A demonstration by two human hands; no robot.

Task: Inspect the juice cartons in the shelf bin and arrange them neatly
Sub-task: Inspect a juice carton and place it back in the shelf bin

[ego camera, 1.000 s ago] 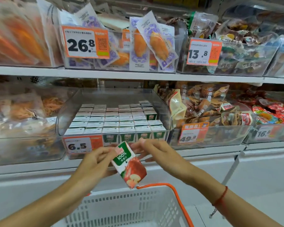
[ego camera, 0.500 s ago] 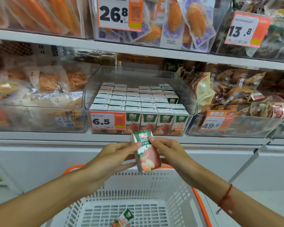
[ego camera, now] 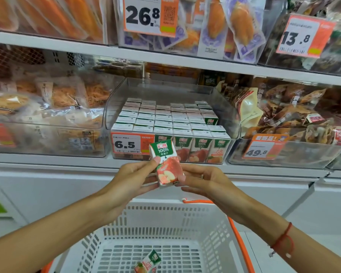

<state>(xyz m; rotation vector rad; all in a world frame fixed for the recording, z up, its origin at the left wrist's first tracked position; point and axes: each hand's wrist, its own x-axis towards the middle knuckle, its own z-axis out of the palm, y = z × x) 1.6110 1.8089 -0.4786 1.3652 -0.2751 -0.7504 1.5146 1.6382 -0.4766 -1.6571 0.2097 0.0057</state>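
Note:
A small apple juice carton (ego camera: 165,163), green on top with a red apple picture, is held upright in front of the shelf edge. My left hand (ego camera: 134,180) grips its left side with thumb on the front. My right hand (ego camera: 203,179) touches its lower right corner with the fingertips. Behind it stands the clear shelf bin (ego camera: 230,123), filled with several tight rows of the same cartons (ego camera: 165,123), white tops up. One carton at the right of the bin stands apart behind a gap. Another carton (ego camera: 149,262) lies tilted in the white basket (ego camera: 165,223).
An orange 6.5 price tag (ego camera: 129,143) covers the bin's front left. Clear bins of bagged snacks (ego camera: 47,115) flank it on both sides, and more hang on the shelf above. The basket with orange handle (ego camera: 238,237) sits below my hands against the white shelf base.
The held carton has risen toward the bin and turned from tilted to nearly upright. The view has moved closer and dropped, showing the basket's inside with a carton in it.

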